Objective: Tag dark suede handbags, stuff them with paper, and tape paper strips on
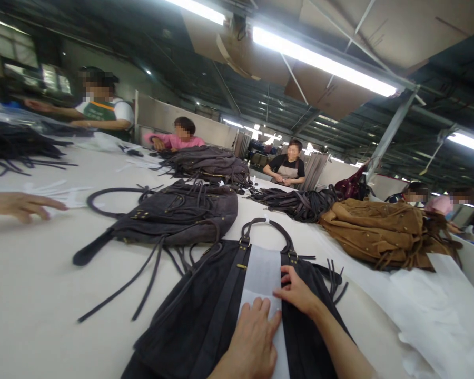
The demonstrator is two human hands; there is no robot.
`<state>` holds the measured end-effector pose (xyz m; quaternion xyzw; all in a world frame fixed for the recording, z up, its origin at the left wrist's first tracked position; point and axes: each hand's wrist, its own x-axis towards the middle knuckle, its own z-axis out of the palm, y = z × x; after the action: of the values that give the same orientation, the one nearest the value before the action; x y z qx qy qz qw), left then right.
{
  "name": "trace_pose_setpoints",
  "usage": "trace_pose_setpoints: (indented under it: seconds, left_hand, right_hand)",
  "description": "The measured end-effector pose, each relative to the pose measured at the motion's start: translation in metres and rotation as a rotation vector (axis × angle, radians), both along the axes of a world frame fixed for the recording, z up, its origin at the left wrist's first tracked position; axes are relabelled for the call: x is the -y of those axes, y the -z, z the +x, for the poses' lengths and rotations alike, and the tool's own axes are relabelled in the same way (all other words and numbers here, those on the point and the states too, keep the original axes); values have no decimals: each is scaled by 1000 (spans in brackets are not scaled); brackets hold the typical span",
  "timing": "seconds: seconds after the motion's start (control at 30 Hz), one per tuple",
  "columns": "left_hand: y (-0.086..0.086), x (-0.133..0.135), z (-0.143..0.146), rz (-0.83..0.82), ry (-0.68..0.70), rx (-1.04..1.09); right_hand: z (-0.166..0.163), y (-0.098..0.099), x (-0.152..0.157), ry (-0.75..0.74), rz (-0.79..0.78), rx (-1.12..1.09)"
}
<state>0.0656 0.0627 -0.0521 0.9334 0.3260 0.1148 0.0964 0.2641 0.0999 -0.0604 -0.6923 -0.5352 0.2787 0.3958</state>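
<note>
A black handbag with two rolled handles lies on the white table right in front of me. Down its middle runs a strip of white paper, with a fold or overlap line across it. My left hand presses on the lower part of the strip, its fingers stretched forward. At the strip's right edge, my right hand touches paper and bag with its fingertips, thumb and fingers apart. Behind this bag lies another dark bag with loose straps and a looped handle.
A co-worker's hand reaches in from the left, near white strips. Brown bags are stacked at right, above crumpled white paper. More dark bags lie farther back, where several people work around the table.
</note>
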Motion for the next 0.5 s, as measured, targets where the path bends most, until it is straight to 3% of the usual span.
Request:
trace_pose_setpoints:
  seconds: [0.13, 0.37, 0.5]
  left_hand:
    - [3, 1, 1, -36, 6, -4]
    - [-7, 2, 2, -15, 5, -15]
    - [-6, 2, 0, 28, 2, -7]
  right_hand:
    - [5, 0, 7, -84, -1, 7]
    - [-5, 3, -14, 127, -2, 90]
    - [-12, -15, -17, 169, -9, 74]
